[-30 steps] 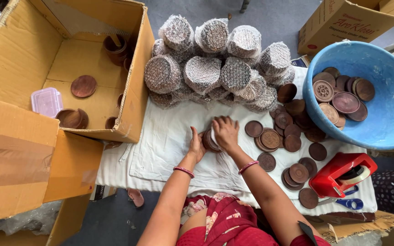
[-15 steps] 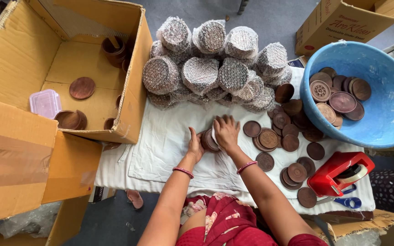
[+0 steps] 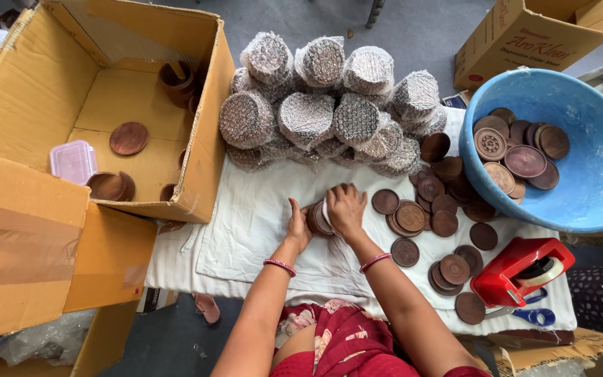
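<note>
Little has shifted since the earlier frames: both hands stay pressed around the same stack of brown discs (image 3: 317, 218), which lies on its side on the white cloth (image 3: 246, 230), partly sheathed in clear wrap, just in front of the person. Right hand (image 3: 345, 208) lies over the top and right end of the stack, its fingers (image 3: 338, 194) curled down and closed on it, narrow with no gap showing. Left hand (image 3: 297, 227) braces the stack's left end, thumb raised, palm against the discs; its other fingers are hidden behind the stack, so how far they spread cannot be told. Just to the right, loose brown discs (image 3: 413, 218) lie scattered on the cloth. Beyond the hands, a pile of bubble-wrapped rolls (image 3: 329, 115) sits at the cloth's far edge. Farther right stand a blue basin (image 3: 594, 181) holding more discs, a red tape dispenser (image 3: 518, 271) and blue-handled scissors (image 3: 535, 315). An open cardboard box (image 3: 106, 105) stands at the left.
</note>
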